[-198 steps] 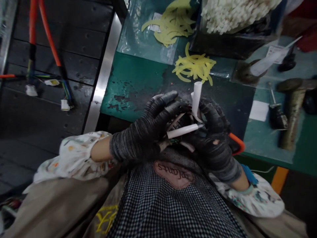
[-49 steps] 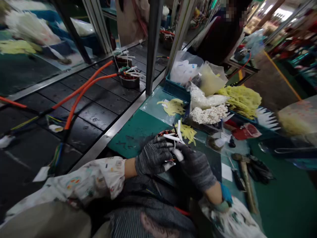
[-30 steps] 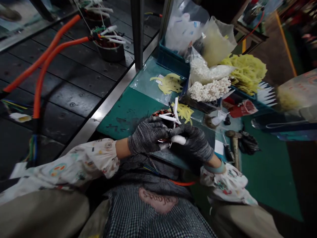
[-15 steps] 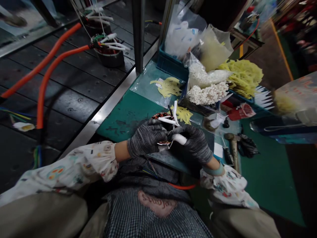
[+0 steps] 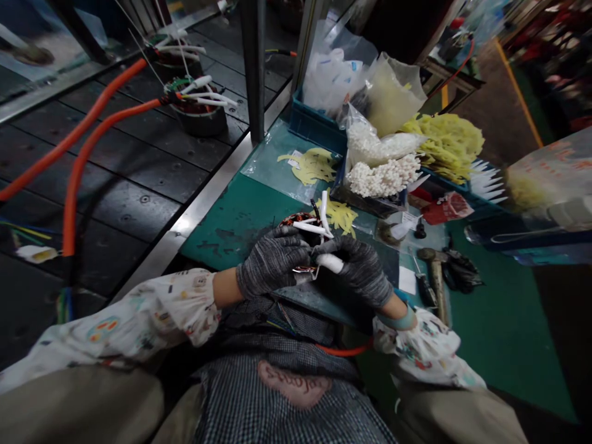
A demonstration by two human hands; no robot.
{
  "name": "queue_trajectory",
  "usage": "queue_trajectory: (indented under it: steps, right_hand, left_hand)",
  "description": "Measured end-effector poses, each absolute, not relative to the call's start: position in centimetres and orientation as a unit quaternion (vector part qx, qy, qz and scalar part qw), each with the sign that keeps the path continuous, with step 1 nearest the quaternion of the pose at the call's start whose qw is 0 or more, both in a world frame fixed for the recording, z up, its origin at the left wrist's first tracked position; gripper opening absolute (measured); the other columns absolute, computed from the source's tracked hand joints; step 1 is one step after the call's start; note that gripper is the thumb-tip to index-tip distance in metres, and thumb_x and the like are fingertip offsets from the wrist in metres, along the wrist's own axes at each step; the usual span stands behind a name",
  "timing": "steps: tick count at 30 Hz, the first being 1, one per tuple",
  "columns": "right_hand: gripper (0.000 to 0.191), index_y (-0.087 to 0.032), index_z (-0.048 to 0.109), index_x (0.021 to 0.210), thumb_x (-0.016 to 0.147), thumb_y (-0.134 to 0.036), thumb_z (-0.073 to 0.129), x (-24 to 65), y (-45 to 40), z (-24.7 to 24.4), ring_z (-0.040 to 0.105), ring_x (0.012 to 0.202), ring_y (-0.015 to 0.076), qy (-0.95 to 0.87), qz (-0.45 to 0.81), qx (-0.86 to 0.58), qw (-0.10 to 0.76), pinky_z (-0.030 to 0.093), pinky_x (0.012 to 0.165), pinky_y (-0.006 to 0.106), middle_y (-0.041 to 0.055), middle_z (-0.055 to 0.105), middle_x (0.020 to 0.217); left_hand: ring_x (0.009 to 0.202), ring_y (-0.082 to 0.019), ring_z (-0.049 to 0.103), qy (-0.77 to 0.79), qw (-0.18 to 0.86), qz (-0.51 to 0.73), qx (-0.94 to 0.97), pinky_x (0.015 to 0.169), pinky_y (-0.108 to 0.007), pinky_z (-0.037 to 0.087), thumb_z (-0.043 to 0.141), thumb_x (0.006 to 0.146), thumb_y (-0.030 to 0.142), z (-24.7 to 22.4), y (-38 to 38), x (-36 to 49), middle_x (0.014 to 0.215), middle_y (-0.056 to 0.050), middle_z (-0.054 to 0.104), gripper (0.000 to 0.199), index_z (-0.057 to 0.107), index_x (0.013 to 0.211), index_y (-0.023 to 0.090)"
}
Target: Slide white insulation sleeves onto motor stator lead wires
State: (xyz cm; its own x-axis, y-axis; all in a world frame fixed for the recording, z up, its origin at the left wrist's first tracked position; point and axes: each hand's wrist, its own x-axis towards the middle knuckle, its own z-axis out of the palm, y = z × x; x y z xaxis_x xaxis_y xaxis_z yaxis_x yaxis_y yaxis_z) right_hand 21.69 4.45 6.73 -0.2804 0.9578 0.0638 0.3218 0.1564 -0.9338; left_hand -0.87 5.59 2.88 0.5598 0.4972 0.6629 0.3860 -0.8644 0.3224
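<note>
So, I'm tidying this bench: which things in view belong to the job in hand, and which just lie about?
Job: wound coil and its white tubes, held between left hand and right hand.
Probably just lying about: hammer, screwdriver, crumpled black plastic, white paper.

no word can be read with certainty. dark cursive lettering is borne by a pink patch on a checked apron, but it is too blurred to be made out. orange-red characters, also illegible, are printed on a clear plastic bag at the far right. a small white label is seen beside yellow strips, its print too small.
</note>
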Motion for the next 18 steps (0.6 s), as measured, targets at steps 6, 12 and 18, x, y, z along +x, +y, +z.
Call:
queue_trajectory:
  steps: [6,12,18]
  right_hand:
    - [0.01,-0.03,0.085,0.09,0.086,-0.039,0.086,21.9,4.2,6.2,0.081,0.084,0.0218,-0.661,0.431,-0.481,0.382,0.067,0.083,0.04,0.0005,0.087,0.092]
    - [0.01,-0.028,0.085,0.09,0.087,-0.038,0.087,21.5,4.3,6.2,0.081,0.081,0.0202,-0.664,0.442,-0.472,0.376,0.066,0.078,0.035,0.0012,0.087,0.089]
    - [0.011,-0.027,0.086,0.092,0.088,-0.038,0.087,21.7,4.5,6.2,0.081,0.081,0.0197,-0.674,0.428,-0.471,0.376,0.065,0.078,0.035,0.0021,0.087,0.089]
  left_hand:
    - [0.109,-0.02,0.08,0.248,0.102,0.4,0.876,0.117,-0.04,0.054,0.071,0.103,0.037,1.6,5.5,-1.4,0.111,-0.002,0.085,0.024,0.075,0.123,0.024]
    - [0.105,-0.02,0.081,0.249,0.101,0.412,0.871,0.112,-0.039,0.057,0.069,0.105,0.038,1.7,5.5,-1.4,0.108,-0.003,0.084,0.018,0.074,0.11,0.021]
    - [0.108,-0.02,0.081,0.24,0.116,0.399,0.877,0.115,-0.042,0.055,0.068,0.106,0.036,1.7,5.6,-1.4,0.113,-0.003,0.085,0.016,0.073,0.111,0.021]
